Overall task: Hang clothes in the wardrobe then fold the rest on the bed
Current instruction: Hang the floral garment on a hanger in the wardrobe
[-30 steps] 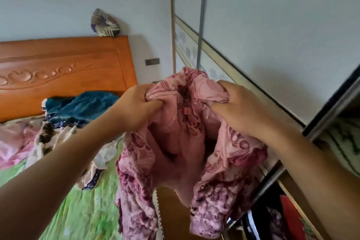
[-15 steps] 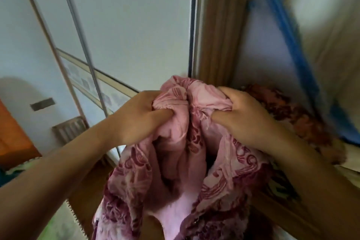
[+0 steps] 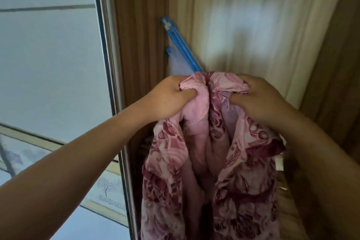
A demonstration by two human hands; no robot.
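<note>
A pink garment (image 3: 210,161) with a dark red flower print hangs bunched in front of me, inside the open wardrobe (image 3: 243,25). My left hand (image 3: 167,99) grips its bunched top edge on the left. My right hand (image 3: 259,101) grips the top edge on the right, thumb pressed into the cloth. Just behind the garment's top a blue plastic hanger (image 3: 181,45) slants against the wardrobe's back corner with a pale cloth on it. Whether a hanger sits inside the pink garment is hidden.
A white sliding wardrobe door (image 3: 50,54) with a metal frame fills the left. Wood-grain panels form the wardrobe's side (image 3: 136,25) and right wall (image 3: 335,64). Dark and patterned items lie low in the wardrobe, mostly hidden by the garment.
The view has swung right from the bed and headboard to the open wardrobe. Both hands kept their grip and carried the pink garment in front of the wardrobe interior.
</note>
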